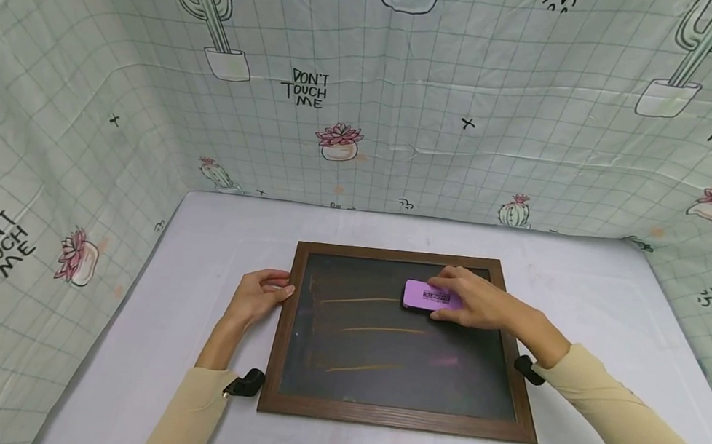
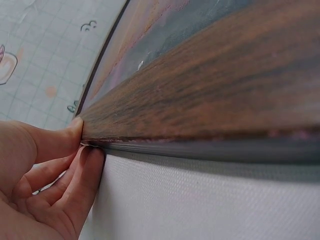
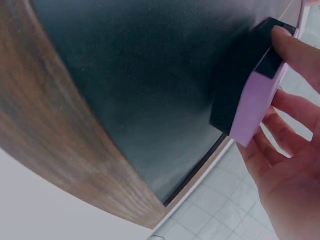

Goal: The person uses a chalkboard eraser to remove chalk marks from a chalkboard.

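A chalkboard [image 1: 374,356] in a brown wooden frame lies on the white table, with three orange chalk lines and a pink smudge on its dark face. My right hand [image 1: 475,299] grips a purple and black eraser [image 1: 421,295] at the board's upper right, right by the end of the top line. In the right wrist view, thumb and fingers hold the eraser [image 3: 252,110] by its opposite sides, black felt facing the board. At the board's left edge my left hand [image 1: 257,295] pinches the wooden frame [image 2: 200,85], thumb against its side and fingertips at its lower edge.
White table surface [image 1: 222,236] surrounds the board. A grid-patterned cloth [image 1: 410,96] with cactus drawings and lettering hangs behind and at both sides. Black wrist devices sit on the left cuff [image 1: 205,388] and right cuff [image 1: 566,367].
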`<move>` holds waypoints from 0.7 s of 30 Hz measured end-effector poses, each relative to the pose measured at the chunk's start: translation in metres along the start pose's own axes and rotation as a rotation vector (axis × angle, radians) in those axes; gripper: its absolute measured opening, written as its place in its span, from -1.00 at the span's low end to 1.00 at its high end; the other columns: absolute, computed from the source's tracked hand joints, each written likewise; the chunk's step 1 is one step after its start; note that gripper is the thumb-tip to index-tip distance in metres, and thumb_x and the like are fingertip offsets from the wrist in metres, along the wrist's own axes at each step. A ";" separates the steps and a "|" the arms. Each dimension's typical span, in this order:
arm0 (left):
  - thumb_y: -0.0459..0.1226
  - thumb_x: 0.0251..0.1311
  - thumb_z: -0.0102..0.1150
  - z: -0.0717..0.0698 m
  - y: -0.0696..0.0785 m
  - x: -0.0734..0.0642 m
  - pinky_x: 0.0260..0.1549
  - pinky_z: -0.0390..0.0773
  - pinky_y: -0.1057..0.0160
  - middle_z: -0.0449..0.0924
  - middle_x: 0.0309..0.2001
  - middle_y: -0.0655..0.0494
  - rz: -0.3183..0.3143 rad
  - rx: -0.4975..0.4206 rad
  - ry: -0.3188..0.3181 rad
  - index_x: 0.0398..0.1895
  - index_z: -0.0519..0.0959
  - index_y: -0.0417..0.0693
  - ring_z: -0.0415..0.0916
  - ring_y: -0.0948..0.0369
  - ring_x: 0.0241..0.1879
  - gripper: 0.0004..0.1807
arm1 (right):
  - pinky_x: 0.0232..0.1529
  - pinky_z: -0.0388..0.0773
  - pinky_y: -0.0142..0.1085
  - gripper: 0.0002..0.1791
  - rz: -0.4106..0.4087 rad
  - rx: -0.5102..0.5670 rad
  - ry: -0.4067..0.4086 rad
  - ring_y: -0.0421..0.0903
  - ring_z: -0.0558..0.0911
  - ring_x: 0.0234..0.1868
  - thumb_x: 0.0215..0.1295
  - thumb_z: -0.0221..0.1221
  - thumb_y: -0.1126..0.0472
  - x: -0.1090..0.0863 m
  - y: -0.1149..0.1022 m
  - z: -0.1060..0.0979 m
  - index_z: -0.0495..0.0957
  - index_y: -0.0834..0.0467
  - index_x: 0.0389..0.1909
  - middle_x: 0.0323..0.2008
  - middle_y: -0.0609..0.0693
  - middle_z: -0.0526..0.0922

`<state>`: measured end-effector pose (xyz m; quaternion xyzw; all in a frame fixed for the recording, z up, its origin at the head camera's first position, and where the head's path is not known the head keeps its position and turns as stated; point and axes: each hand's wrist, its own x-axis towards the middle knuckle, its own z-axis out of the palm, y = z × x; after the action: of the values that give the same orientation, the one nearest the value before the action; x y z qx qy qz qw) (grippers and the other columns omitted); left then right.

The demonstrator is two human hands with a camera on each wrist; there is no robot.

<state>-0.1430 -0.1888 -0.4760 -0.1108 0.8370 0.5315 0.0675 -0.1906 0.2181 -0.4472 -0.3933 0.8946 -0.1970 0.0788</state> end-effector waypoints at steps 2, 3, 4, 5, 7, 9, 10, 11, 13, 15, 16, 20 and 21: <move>-0.38 0.31 0.33 0.000 0.000 0.000 -0.08 0.54 0.26 0.65 0.05 -0.28 0.006 -0.002 0.000 0.20 0.58 -0.38 0.63 -0.06 -0.02 -0.58 | -0.04 0.52 -0.03 -0.39 0.000 0.005 -0.006 0.01 0.54 -0.05 0.28 0.42 0.04 0.000 -0.001 0.000 0.59 0.36 0.20 0.06 0.20 0.59; -0.38 0.31 0.34 0.000 0.001 0.000 -0.09 0.54 0.26 0.65 0.04 -0.28 0.006 -0.003 0.001 0.20 0.58 -0.38 0.63 -0.06 -0.02 -0.58 | -0.03 0.52 -0.02 -0.40 -0.001 0.008 -0.008 0.02 0.54 -0.05 0.28 0.42 0.05 0.000 -0.001 0.000 0.59 0.37 0.20 0.07 0.20 0.59; -0.39 0.31 0.34 0.000 0.001 0.000 -0.10 0.54 0.27 0.66 0.04 -0.28 0.009 -0.004 0.003 0.19 0.58 -0.39 0.64 -0.06 -0.03 -0.58 | -0.02 0.52 -0.02 -0.40 0.000 0.011 -0.009 0.02 0.54 -0.04 0.27 0.42 0.06 0.001 -0.002 0.001 0.59 0.37 0.20 0.07 0.21 0.59; -0.39 0.30 0.34 0.000 0.000 -0.001 -0.11 0.53 0.29 0.66 0.03 -0.28 0.009 -0.006 0.004 0.19 0.58 -0.39 0.64 -0.05 -0.04 -0.59 | -0.02 0.52 -0.02 -0.40 0.000 0.015 -0.011 0.02 0.54 -0.05 0.28 0.42 0.06 0.001 -0.002 0.001 0.59 0.37 0.20 0.07 0.21 0.58; -0.39 0.30 0.34 0.000 0.000 -0.001 -0.14 0.52 0.31 0.66 0.03 -0.28 0.009 -0.008 0.003 0.18 0.59 -0.39 0.64 -0.03 -0.06 -0.59 | -0.02 0.52 -0.02 -0.40 -0.002 0.020 -0.011 0.02 0.53 -0.05 0.28 0.42 0.06 0.002 -0.002 0.003 0.59 0.37 0.21 0.08 0.20 0.58; -0.40 0.30 0.34 0.000 0.000 -0.001 -0.16 0.52 0.33 0.66 0.03 -0.29 0.008 -0.012 0.003 0.18 0.59 -0.40 0.64 -0.01 -0.07 -0.59 | -0.03 0.52 -0.03 -0.40 -0.004 0.025 -0.012 0.01 0.53 -0.04 0.29 0.42 0.05 0.002 -0.002 0.004 0.59 0.36 0.21 0.08 0.20 0.59; -0.40 0.30 0.34 0.000 0.000 -0.001 -0.16 0.51 0.34 0.66 0.03 -0.29 0.009 -0.013 0.001 0.18 0.59 -0.40 0.64 -0.02 -0.08 -0.59 | -0.02 0.52 -0.03 -0.40 -0.005 0.024 -0.010 0.01 0.54 -0.04 0.28 0.42 0.05 0.003 -0.002 0.004 0.59 0.36 0.21 0.08 0.19 0.59; -0.40 0.30 0.34 0.000 0.000 -0.001 -0.16 0.50 0.35 0.66 0.03 -0.29 0.008 -0.015 -0.001 0.18 0.58 -0.40 0.63 -0.02 -0.07 -0.58 | -0.02 0.52 -0.03 -0.39 -0.009 0.024 -0.009 0.01 0.54 -0.04 0.29 0.42 0.04 0.003 -0.002 0.005 0.59 0.36 0.21 0.08 0.19 0.59; -0.39 0.30 0.34 0.000 0.000 0.000 -0.17 0.49 0.36 0.65 0.04 -0.29 0.008 -0.015 -0.004 0.19 0.58 -0.39 0.63 -0.03 -0.06 -0.58 | -0.03 0.52 -0.04 -0.40 -0.012 0.024 -0.005 0.01 0.53 -0.04 0.28 0.42 0.05 0.004 -0.003 0.005 0.60 0.35 0.21 0.07 0.18 0.59; -0.39 0.30 0.33 0.000 0.000 0.000 -0.18 0.47 0.38 0.65 0.05 -0.29 0.005 -0.013 -0.003 0.20 0.58 -0.38 0.62 -0.05 -0.04 -0.58 | -0.04 0.52 -0.05 -0.40 -0.023 0.028 0.000 -0.01 0.53 -0.05 0.28 0.42 0.05 0.006 -0.005 0.005 0.60 0.35 0.20 0.06 0.16 0.59; -0.39 0.31 0.33 -0.001 0.000 0.000 -0.18 0.47 0.38 0.65 0.05 -0.29 0.005 -0.012 -0.004 0.20 0.57 -0.38 0.62 -0.06 -0.03 -0.58 | -0.05 0.52 -0.06 -0.41 -0.030 0.031 0.002 -0.01 0.52 -0.06 0.28 0.42 0.05 0.008 -0.006 0.006 0.60 0.35 0.20 0.06 0.15 0.60; -0.39 0.32 0.32 -0.001 0.000 0.000 -0.15 0.49 0.34 0.64 0.06 -0.29 0.002 -0.010 -0.007 0.21 0.56 -0.39 0.61 -0.09 0.00 -0.58 | -0.05 0.53 -0.09 -0.41 -0.051 0.038 0.003 -0.04 0.53 -0.07 0.29 0.42 0.05 0.015 -0.010 0.009 0.61 0.35 0.20 0.05 0.14 0.60; -0.39 0.33 0.32 -0.001 -0.001 0.000 -0.14 0.50 0.32 0.64 0.06 -0.30 0.004 -0.007 -0.008 0.21 0.56 -0.39 0.61 -0.09 0.00 -0.58 | -0.05 0.53 -0.09 -0.41 -0.055 0.037 0.002 -0.04 0.53 -0.07 0.29 0.42 0.05 0.016 -0.011 0.010 0.61 0.35 0.20 0.05 0.14 0.60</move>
<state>-0.1429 -0.1901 -0.4759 -0.1072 0.8350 0.5353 0.0694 -0.1915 0.1964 -0.4511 -0.4162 0.8796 -0.2162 0.0798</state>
